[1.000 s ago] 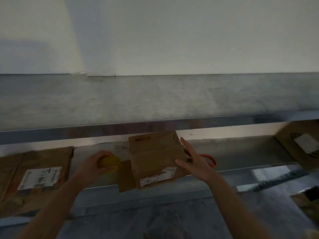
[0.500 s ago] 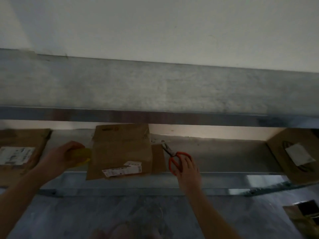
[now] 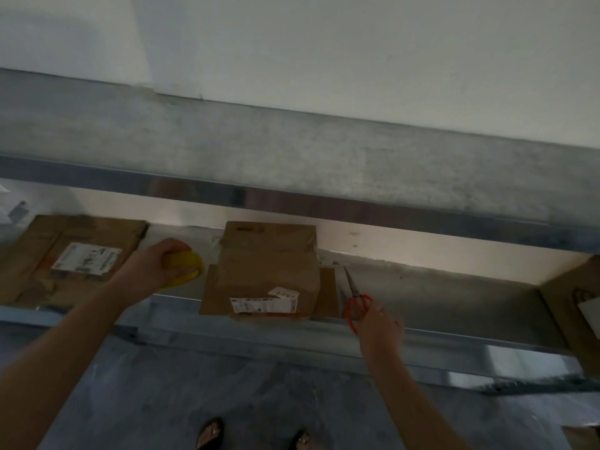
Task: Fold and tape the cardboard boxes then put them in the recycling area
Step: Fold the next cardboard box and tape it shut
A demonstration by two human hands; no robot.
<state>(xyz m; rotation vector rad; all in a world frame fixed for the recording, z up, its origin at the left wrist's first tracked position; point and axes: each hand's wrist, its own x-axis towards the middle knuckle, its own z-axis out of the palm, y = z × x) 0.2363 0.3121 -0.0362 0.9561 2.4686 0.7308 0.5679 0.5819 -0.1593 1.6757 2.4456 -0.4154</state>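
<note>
A brown cardboard box (image 3: 266, 271) with shipping labels lies on the lower metal shelf (image 3: 438, 287), its side flaps spread out. Left of the box, my left hand (image 3: 152, 267) grips a yellow tape roll (image 3: 185, 266). My right hand (image 3: 378, 323) holds the orange handles of a pair of scissors (image 3: 355, 295) just right of the box, blades pointing up and away. Neither hand touches the box.
A flattened cardboard box (image 3: 68, 258) with a white label lies on the shelf at the left. Another cardboard piece (image 3: 574, 306) leans at the right end. The upper shelf edge (image 3: 292, 196) overhangs the work area. My feet (image 3: 211, 433) stand on the grey floor below.
My right hand left the box and took hold of the scissors to its right. The box now lies unheld with its flaps spread. My left hand keeps the tape roll.
</note>
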